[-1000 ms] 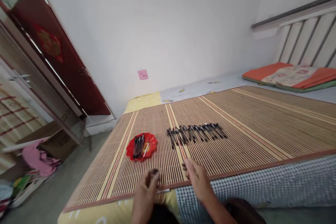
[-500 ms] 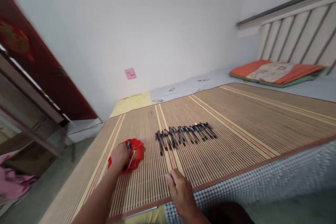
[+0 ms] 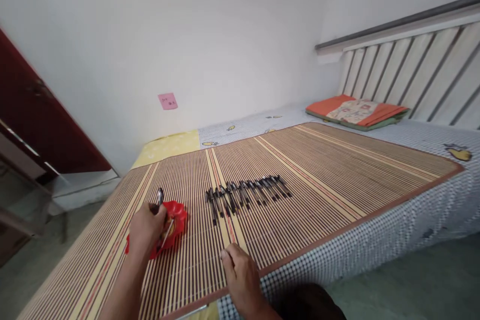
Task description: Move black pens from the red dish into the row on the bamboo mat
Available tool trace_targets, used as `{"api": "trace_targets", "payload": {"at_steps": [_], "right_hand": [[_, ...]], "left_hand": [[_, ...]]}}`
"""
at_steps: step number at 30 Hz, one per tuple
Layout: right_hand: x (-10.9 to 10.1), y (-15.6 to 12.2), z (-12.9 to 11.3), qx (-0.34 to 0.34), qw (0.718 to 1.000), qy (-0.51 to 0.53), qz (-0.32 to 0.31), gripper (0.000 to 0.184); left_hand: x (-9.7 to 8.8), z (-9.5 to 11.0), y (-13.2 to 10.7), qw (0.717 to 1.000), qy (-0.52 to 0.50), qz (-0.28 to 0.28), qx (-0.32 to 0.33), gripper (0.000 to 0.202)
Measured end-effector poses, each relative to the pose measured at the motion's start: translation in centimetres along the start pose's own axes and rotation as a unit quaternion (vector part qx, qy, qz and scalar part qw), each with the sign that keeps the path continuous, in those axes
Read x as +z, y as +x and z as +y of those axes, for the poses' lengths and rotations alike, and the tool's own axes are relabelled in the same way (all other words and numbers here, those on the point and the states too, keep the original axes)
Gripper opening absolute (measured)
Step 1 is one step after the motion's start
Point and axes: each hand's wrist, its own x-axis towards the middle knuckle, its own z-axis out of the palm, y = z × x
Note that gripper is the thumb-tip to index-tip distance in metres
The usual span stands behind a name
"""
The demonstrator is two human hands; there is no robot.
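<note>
At the bottom edge, right of centre, a dark rounded shape (image 3: 307, 304) is cut off by the frame and is hard to make out. Left of it, only part of a thin pale bar (image 3: 193, 312) is shown.

In the lower centre, the right hand (image 3: 243, 276) is rested at the near part of a striped mat (image 3: 292, 227). Its fingers are bent and drawn close together; whether anything is held in them cannot be told, as the palm is turned out of sight.

In the lower left, a dark pen (image 3: 160, 196) is held upright between the thumb and fingers of the left hand (image 3: 145, 227). The lower end of the pen is covered, so whether others are gripped with it cannot be told. Much of a red dish (image 3: 180, 215) is hidden behind this hand; a white stick (image 3: 168, 232) can be seen slanted inside it.

Just right of the dish, near the middle of the frame, a row of black pens (image 3: 245, 194) is laid on the mat, so crowded that they cannot be counted surely.

Beyond, a pink note (image 3: 167, 101) is stuck to the wall (image 3: 232, 35), its writing too small to read. A folded quilt (image 3: 354, 111) is placed at the right, before a slatted headboard (image 3: 405, 72) cut off by the frame.
</note>
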Motion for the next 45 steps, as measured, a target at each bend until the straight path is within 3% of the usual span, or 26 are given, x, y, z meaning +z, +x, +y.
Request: {"api": "trace_targets", "payload": {"at_steps": [3, 6, 7, 9, 10, 12, 20, 24, 28, 30, 35, 37, 41, 43, 45], "right_hand": [[0.1, 2.7, -0.1, 0.071, 0.994, 0.073, -0.048, 0.030], [0.5, 5.7, -0.3, 0.127, 0.966, 0.205, -0.094, 0.032], [0.7, 6.3, -0.3, 0.137, 0.956, 0.242, -0.098, 0.033], [1.2, 6.7, -0.3, 0.143, 0.942, 0.291, -0.090, 0.037], [1.5, 6.6, -0.3, 0.141, 0.938, 0.305, -0.082, 0.040], [1.6, 6.3, -0.2, 0.136, 0.932, 0.327, -0.077, 0.045], [-2.4, 8.7, -0.5, 0.142, 0.921, 0.362, 0.029, 0.042], [-3.5, 9.8, 0.0, 0.131, 0.937, 0.324, 0.003, 0.035], [-4.0, 10.1, 1.2, 0.150, 0.945, 0.291, 0.013, 0.037], [-4.6, 10.5, 1.7, 0.184, 0.925, 0.328, 0.052, 0.039], [-7.0, 11.8, 2.3, 0.207, 0.828, 0.489, 0.179, 0.034], [-7.4, 11.9, 2.4, 0.211, 0.823, 0.509, 0.141, 0.029], [-6.5, 10.9, 1.9, 0.217, 0.878, 0.425, -0.031, 0.029], [-5.8, 10.4, 1.5, 0.200, 0.903, 0.375, -0.064, 0.030], [-5.4, 10.2, 1.0, 0.183, 0.917, 0.350, -0.059, 0.028]], "left_hand": [[1.2, 2.1, -3.7, 0.967, -0.247, -0.062, -0.020, 0.032], [3.8, 3.3, -7.0, 0.915, -0.384, -0.118, -0.036, 0.038], [4.8, 3.6, -7.7, 0.887, -0.440, -0.131, -0.050, 0.038], [6.5, 3.7, -8.7, 0.794, -0.577, -0.156, -0.112, 0.040], [7.2, 3.7, -9.0, 0.763, -0.612, -0.159, -0.136, 0.041], [8.3, 3.7, -9.4, 0.733, -0.640, -0.168, -0.161, 0.045], [11.5, 3.6, -10.7, 0.745, -0.605, -0.234, -0.153, 0.047], [13.2, 3.6, -11.7, 0.743, -0.583, -0.301, -0.131, 0.042], [13.5, 3.6, -12.1, 0.750, -0.543, -0.362, -0.111, 0.036], [13.3, 3.6, -12.3, 0.749, -0.523, -0.392, -0.106, 0.037], [13.0, 3.5, -12.5, 0.724, -0.525, -0.428, -0.132, 0.037], [12.9, 3.6, -12.4, 0.718, -0.539, -0.417, -0.139, 0.035], [12.7, 3.6, -12.2, 0.726, -0.555, -0.383, -0.134, 0.032], [12.7, 3.3, -12.0, 0.736, -0.553, -0.367, -0.130, 0.034], [12.9, 2.9, -11.9, 0.749, -0.546, -0.353, -0.129, 0.037]]}}
